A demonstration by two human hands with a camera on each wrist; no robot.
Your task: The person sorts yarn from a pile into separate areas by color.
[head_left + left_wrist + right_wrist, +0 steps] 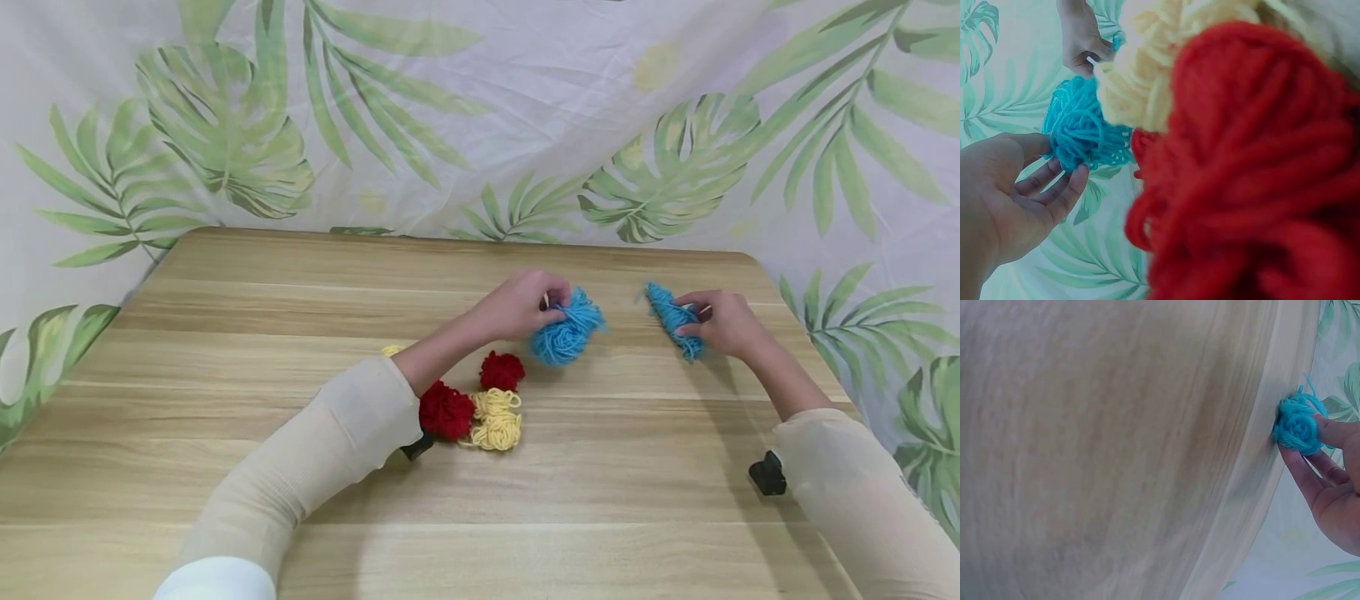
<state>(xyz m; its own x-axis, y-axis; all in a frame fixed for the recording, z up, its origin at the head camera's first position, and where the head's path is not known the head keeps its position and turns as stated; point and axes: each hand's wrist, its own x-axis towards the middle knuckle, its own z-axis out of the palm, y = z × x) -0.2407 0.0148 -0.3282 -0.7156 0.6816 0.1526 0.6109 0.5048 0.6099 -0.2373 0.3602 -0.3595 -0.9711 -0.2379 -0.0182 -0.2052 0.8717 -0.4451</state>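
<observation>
Toward the back of the table, my left hand (525, 304) pinches a loose, rounded bundle of blue yarn (562, 340) between thumb and fingers. The left wrist view shows the same blue yarn bundle (1079, 125) at the fingertips. To the right, my right hand (723, 321) grips a narrower, tightly wound skein of blue yarn (670, 315) that slants on the tabletop. In the right wrist view, thumb and fingers hold that skein (1299, 428) by its sides, its coiled end facing the camera. A gap separates the two blue pieces.
Beside my left forearm lie two red yarn bundles (447, 412) and a yellow yarn bundle (497, 419); another bit of yellow yarn (392, 351) peeks out behind the forearm. They sit on a wood-grain table (600, 500). A leaf-print cloth (487, 108) hangs behind its far edge.
</observation>
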